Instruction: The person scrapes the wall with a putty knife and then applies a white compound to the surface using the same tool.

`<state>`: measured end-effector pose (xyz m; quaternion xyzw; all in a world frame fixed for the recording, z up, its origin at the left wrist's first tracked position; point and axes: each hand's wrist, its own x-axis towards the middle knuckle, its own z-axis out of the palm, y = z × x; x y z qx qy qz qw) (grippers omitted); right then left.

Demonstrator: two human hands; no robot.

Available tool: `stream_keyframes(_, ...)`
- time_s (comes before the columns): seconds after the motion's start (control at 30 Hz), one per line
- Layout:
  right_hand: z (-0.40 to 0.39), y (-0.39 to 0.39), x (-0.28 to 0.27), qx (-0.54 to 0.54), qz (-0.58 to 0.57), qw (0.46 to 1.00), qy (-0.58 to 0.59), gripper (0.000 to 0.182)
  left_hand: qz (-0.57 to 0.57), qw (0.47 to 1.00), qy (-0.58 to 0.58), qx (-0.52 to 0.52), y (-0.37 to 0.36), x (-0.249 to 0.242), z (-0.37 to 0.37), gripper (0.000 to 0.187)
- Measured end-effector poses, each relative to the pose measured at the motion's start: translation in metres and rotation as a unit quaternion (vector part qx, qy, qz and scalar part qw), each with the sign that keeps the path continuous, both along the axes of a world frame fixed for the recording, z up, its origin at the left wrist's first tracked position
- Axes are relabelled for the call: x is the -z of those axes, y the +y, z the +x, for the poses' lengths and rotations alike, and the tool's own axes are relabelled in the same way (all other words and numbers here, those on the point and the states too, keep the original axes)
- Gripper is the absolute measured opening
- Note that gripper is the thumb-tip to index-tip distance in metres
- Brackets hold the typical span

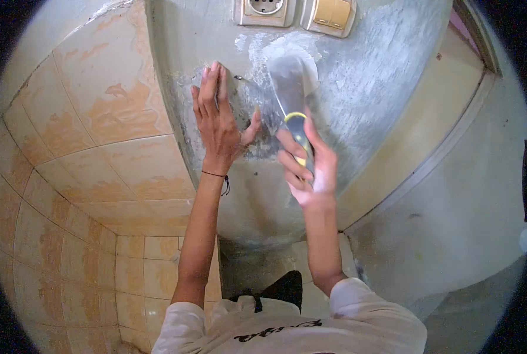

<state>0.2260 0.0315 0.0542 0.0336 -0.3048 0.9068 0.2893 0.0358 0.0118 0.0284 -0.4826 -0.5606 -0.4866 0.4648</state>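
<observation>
My right hand (307, 159) is wrapped around the dark and yellow handle of a putty knife (289, 85). Its broad metal blade points up the wall and lies against or very near a whitish patch (301, 50) of filler-like material; the blade is slightly blurred. To the left, my left hand (219, 115) rests on the grey wall (372, 94), fingers stretched upward and thumb out to the side. Around its fingers the surface looks rough and scraped. A small dark hole or fixing (238, 77) shows just right of the left fingertips.
Above the hands are a wall socket (265, 6) and a yellowed light switch (332, 12). Beige patterned tiles (116, 94) cover the wall at left, meeting the grey wall at a corner edge. A door frame (478, 35) stands at upper right.
</observation>
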Motion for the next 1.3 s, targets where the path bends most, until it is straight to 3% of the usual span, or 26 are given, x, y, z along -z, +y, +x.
stream_keyframes(0.1,0.013,-0.009,-0.007,-0.010,0.024,1.000,0.018,0.042,0.007,1.000,0.008,-0.003,0.003,-0.001,-0.001,0.087)
stream_keyframes(0.13,0.020,-0.011,-0.004,-0.047,0.006,0.995,0.084,0.025,0.004,1.000,0.009,-0.004,0.001,0.000,-0.001,0.087)
stream_keyframes(0.23,0.034,-0.023,-0.004,-0.065,0.019,0.991,0.117,0.029,0.003,1.000,0.003,0.002,0.001,0.000,-0.001,0.086)
stream_keyframes(0.3,0.020,-0.016,0.000,-0.043,0.003,0.993,0.108,0.031,0.003,1.000,0.004,-0.003,0.001,-0.001,-0.002,0.086)
stream_keyframes(0.37,0.004,-0.004,-0.003,0.010,0.043,0.999,0.021,0.038,0.002,1.000,0.004,-0.004,0.001,0.002,0.002,0.085)
stream_keyframes(0.5,0.023,-0.015,-0.005,-0.022,-0.012,0.998,0.060,0.036,0.004,1.000,0.003,-0.001,0.001,0.002,0.001,0.086)
stream_keyframes(0.77,0.007,-0.010,-0.009,-0.003,0.003,1.000,0.022,0.039,0.006,1.000,0.004,-0.002,0.001,-0.003,0.000,0.086)
stream_keyframes(0.97,0.025,-0.024,-0.006,-0.055,0.028,0.996,0.070,0.041,0.003,1.000,0.002,0.007,0.000,0.000,-0.001,0.087)
stream_keyframes(1.03,0.000,-0.007,-0.010,-0.012,-0.038,0.999,0.018,0.044,0.002,1.000,0.004,0.003,0.000,0.000,0.000,0.087)
stream_keyframes(1.07,0.001,-0.009,-0.010,-0.003,0.020,1.000,0.022,0.044,-0.001,1.000,0.003,0.007,0.000,0.003,0.002,0.087)
stream_keyframes(1.3,0.026,-0.024,-0.003,-0.052,0.009,0.998,0.043,0.036,0.008,1.000,0.008,0.001,0.002,0.000,-0.004,0.087)
